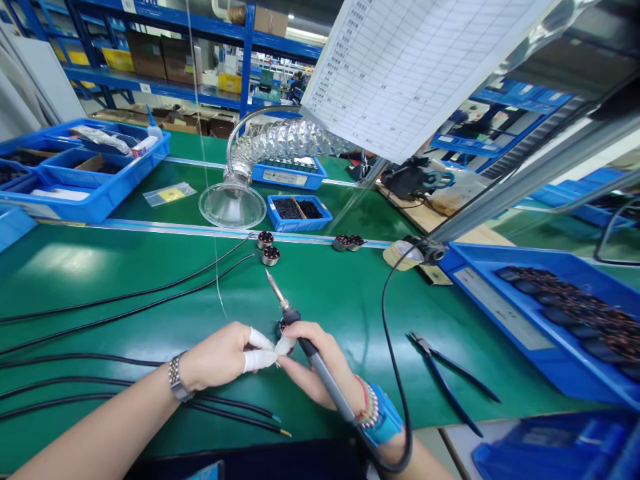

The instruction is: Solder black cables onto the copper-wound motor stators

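The right hand (340,367) grips the iron (327,383), and the left hand (215,357) pinches something hidden, the half-covered coil (281,327) just beyond their meeting fingertips.

Pliers (426,347) are laid right of the soldering iron (326,379) | cables (100,357) are spread left | two coils (271,256) are set behind its tip (269,274)
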`<state>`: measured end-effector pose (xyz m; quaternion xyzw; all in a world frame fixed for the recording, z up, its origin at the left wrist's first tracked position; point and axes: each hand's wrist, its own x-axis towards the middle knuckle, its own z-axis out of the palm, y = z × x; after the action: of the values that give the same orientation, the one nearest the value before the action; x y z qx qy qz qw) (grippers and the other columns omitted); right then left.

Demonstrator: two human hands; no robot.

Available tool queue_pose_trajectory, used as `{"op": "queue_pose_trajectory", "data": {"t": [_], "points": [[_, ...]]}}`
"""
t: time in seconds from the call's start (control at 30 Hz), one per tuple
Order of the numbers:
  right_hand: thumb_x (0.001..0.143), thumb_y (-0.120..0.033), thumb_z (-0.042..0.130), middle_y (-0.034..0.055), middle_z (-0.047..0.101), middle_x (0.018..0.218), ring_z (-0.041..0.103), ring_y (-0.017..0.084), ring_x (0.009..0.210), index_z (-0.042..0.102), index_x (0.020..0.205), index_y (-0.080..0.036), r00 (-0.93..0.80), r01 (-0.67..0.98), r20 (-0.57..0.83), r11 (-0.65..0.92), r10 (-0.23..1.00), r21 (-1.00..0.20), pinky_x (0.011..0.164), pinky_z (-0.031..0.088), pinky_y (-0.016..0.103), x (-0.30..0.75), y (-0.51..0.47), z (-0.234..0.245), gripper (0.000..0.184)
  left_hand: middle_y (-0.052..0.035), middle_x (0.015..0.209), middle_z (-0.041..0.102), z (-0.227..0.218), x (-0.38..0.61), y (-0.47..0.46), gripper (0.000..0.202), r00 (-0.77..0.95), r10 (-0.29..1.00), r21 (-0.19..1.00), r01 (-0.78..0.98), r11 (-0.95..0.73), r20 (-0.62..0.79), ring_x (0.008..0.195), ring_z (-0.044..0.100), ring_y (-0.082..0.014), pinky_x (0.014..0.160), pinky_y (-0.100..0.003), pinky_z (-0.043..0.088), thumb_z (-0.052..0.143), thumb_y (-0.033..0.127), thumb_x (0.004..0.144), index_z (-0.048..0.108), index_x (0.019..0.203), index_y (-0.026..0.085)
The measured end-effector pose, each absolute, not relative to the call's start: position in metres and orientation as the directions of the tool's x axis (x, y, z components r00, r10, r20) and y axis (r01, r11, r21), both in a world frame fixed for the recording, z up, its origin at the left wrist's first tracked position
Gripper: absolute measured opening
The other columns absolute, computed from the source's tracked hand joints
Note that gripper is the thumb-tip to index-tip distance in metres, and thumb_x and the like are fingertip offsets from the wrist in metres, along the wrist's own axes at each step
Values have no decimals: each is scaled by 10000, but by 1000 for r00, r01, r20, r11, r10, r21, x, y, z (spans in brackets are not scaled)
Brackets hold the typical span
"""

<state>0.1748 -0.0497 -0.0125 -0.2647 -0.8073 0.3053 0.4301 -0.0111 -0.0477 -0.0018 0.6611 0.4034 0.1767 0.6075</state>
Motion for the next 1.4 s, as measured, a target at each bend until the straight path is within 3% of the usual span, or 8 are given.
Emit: {"op": "queue_pose_trajectory", "data": {"t": [0.1, 0.27, 0.53, 0.73, 0.87, 1.03, 1.17, 1.4], "points": [[727, -55, 570, -15, 580, 769, 568, 103, 660, 451, 1038, -251, -398, 156, 532, 627, 747, -764, 646, 483, 206, 171, -53, -24, 387, 38, 617, 489, -1, -9, -49, 250, 556, 783, 928, 366, 70, -278, 596, 387, -88, 574, -203, 310, 519, 351, 761, 601, 681, 129], [745, -120, 605, -21, 548, 738, 561, 105, 626, 415, 1042, -241, -209, 36, 359, 374, 910, -927, 608, 492, 223, 159, -56, -40, 373, 11, 679, 563, -2, -7, -49, 194, 428, 869, 939, 327, 108, -249, 674, 477, -125, 648, -222, 358, 512, 310, 750, 582, 692, 138], [748, -96, 612, 5, 604, 812, 587, 120, 694, 463, 1038, -254, -341, 213, 542, 625, 768, -751, 676, 498, 240, 165, -48, -26, 362, 3, 698, 561, 1, -10, -49, 156, 402, 893, 935, 351, 55, -204, 680, 483, -135, 666, -245, 375, 482, 275, 755, 554, 696, 151], [753, -86, 593, -26, 593, 765, 585, 98, 654, 433, 1050, -261, -363, 106, 467, 534, 806, -839, 648, 494, 202, 161, -42, -19, 380, 7, 730, 557, 5, -10, -49, 180, 423, 893, 935, 355, -5, -156, 708, 485, -130, 682, -236, 370, 457, 300, 792, 546, 726, 157], [734, -102, 624, 5, 606, 887, 598, 118, 773, 443, 1059, -251, -421, 218, 436, 555, 796, -803, 740, 488, 231, 172, -33, -14, 400, 17, 663, 495, -3, -11, -46, 160, 359, 924, 926, 376, -16, -129, 646, 439, -119, 628, -231, 358, 453, 273, 784, 506, 684, 160], [734, -158, 639, 59, 566, 1063, 572, 174, 943, 402, 1114, -237, -427, 389, 335, 505, 840, -771, 852, 457, 325, 209, -21, -27, 454, 3, 711, 531, -4, -13, -40, 139, 339, 932, 940, 342, 3, -127, 694, 474, -129, 691, -246, 380, 469, 269, 775, 506, 696, 160], [731, -170, 641, 62, 560, 1081, 584, 174, 919, 378, 1132, -223, -496, 396, 222, 446, 840, -803, 822, 467, 319, 216, -20, -45, 482, 2, 708, 535, -4, -17, -36, 163, 331, 936, 927, 374, -13, -121, 692, 483, -131, 696, -252, 388, 475, 298, 775, 507, 694, 161], [732, -209, 642, 58, 593, 1024, 596, 178, 885, 414, 1128, -209, -575, 343, 263, 520, 775, -783, 748, 483, 277, 206, -27, -44, 457, -5, 705, 554, 0, -17, -27, 175, 362, 921, 870, 489, -58, -142, 692, 496, -140, 696, -262, 395, 473, 307, 765, 532, 698, 156]]}}
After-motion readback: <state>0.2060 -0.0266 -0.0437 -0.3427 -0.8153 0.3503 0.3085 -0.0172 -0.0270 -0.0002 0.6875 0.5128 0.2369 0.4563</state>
